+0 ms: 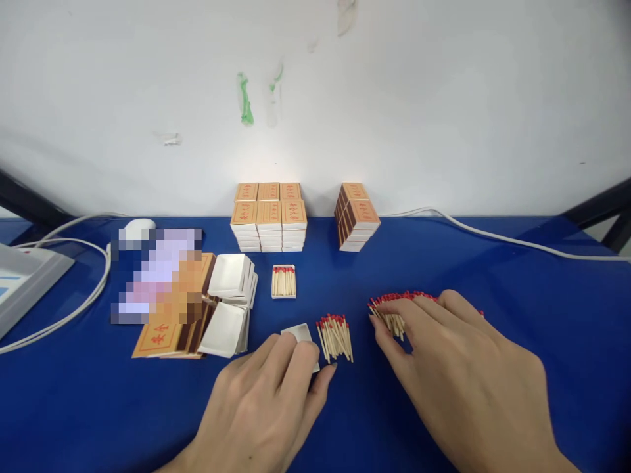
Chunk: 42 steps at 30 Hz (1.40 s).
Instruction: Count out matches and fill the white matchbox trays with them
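Observation:
My left hand (269,394) is closed on a small white matchbox tray (298,332), its fingers hiding most of it. Just right of that tray lies a loose bunch of red-headed matches (336,336) on the blue table. My right hand (458,374) is curled over a larger match pile (394,322), thumb and index fingertips close together at its left end with matches between them. Much of this pile is under the hand. Beyond my left hand sits a filled matchbox tray (284,282), its matches lined up with heads toward the wall.
Empty white trays (224,328) are stacked at left beside flat orange matchbox sleeves (160,332). Stacked matchboxes (269,220) and a smaller matchbox stack (357,217) stand by the wall. A blurred phone-like object (162,269), a white mouse (139,230) and cables (493,238) lie around.

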### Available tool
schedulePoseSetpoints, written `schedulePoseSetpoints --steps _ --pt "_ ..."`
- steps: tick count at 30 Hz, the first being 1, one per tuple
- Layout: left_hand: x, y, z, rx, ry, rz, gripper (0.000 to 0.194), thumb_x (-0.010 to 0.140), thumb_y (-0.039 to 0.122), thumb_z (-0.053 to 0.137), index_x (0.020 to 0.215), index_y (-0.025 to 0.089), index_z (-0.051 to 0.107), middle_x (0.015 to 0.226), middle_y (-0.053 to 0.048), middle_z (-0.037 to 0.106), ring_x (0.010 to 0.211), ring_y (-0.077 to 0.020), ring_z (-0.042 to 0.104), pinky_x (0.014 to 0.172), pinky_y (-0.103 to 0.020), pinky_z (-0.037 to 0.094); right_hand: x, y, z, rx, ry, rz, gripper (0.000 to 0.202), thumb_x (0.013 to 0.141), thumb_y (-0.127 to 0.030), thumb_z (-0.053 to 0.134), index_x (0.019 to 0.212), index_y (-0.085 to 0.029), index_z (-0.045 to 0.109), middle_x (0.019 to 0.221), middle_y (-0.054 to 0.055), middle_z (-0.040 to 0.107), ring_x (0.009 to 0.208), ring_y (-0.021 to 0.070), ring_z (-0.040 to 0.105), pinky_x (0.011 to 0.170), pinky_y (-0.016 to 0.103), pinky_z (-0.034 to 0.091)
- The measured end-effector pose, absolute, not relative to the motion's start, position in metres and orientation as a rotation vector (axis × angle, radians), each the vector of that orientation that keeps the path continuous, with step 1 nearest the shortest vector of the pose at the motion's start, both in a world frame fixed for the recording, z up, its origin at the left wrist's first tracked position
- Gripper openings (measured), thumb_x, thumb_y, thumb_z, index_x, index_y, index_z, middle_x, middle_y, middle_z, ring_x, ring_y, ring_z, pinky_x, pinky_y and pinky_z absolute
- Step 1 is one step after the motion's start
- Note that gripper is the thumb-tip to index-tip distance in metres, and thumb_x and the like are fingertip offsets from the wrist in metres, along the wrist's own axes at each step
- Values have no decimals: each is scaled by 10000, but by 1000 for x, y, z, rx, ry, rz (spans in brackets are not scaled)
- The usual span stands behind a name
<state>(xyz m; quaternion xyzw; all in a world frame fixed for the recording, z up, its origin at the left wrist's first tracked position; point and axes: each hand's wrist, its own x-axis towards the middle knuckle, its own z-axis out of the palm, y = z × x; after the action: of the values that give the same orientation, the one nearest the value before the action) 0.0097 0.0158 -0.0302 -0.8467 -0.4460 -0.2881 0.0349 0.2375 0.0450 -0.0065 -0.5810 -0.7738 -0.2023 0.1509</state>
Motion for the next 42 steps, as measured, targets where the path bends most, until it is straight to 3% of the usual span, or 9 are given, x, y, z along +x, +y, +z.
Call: schedulePoseSetpoints --steps 6,14,22,28,42 --pt "5 14 -27 -2589 -1339 -872 78 1062 206 658 1017 204 595 764 25 566 566 -172 627 487 -355 487 237 45 -8 -1723 -2193 -527 345 1060 -227 512 755 -242 673 699 32 695 761 263 679 544 358 309" --pt "-4 9 -25 -2643 -1344 -821 41 1080 192 607 1043 203 623 758 27 568 561 -167 622 479 -347 502 236 47 -8 -1709 -2139 -319 217 949 -225 608 753 -261 693 714 0 720 717 253 724 501 336 384" --pt "-6 10 -28 -2680 -1351 -820 124 1057 169 621 952 225 586 774 16 555 568 -174 613 462 -354 497 225 47 1 -1773 -2036 4 111 832 -265 821 758 -311 753 594 -63 607 557 176 622 463 271 367" --pt "-5 9 -28 -2679 -1348 -819 132 1061 168 605 944 222 575 780 16 555 583 -170 617 473 -344 493 224 49 1 -1903 -2009 230 138 877 -370 802 749 -330 769 567 -58 573 564 165 606 497 275 349" --pt "-5 9 -26 -2698 -1358 -818 124 1036 160 627 940 222 581 773 8 560 577 -181 615 460 -351 500 225 49 0 -1919 -2060 218 208 893 -345 780 693 -309 736 608 -42 607 564 164 586 514 290 333"
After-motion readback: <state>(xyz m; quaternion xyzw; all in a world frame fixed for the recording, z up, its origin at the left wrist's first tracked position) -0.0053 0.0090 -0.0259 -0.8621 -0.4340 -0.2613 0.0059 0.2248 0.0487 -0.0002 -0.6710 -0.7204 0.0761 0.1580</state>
